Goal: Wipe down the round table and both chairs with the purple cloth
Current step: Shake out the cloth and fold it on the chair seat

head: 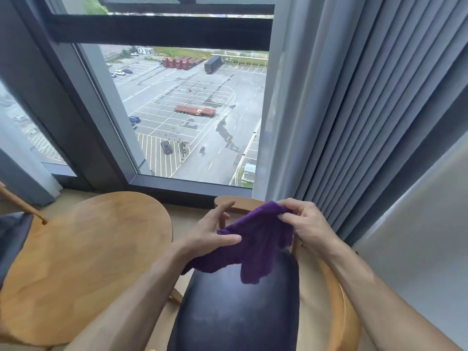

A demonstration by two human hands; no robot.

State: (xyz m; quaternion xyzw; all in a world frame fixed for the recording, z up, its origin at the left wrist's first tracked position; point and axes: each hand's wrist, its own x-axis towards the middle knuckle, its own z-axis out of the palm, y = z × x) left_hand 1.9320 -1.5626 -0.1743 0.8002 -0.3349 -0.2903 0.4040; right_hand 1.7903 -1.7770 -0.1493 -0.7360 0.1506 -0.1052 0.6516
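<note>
The purple cloth (pixel 255 244) hangs between both hands above a chair with a dark padded seat (pixel 235 307) and a curved wooden frame (pixel 336 300). My right hand (pixel 304 224) pinches the cloth's upper right edge with curled fingers. Under the cloth's left side lies my left hand (pixel 215 231), thumb pressed on top of it and fingers spread toward the chair's back rail. The round wooden table (pixel 83 262) stands to the left of the chair. A second chair's dark seat and wooden rail (pixel 15 236) show at the far left edge, mostly cut off.
A large window (pixel 187 110) with a dark frame rises just behind the table and chair. Grey pleated curtains (pixel 367 110) hang at the right, close to the chair's back. A pale wall panel (pixel 417 236) lies at the far right.
</note>
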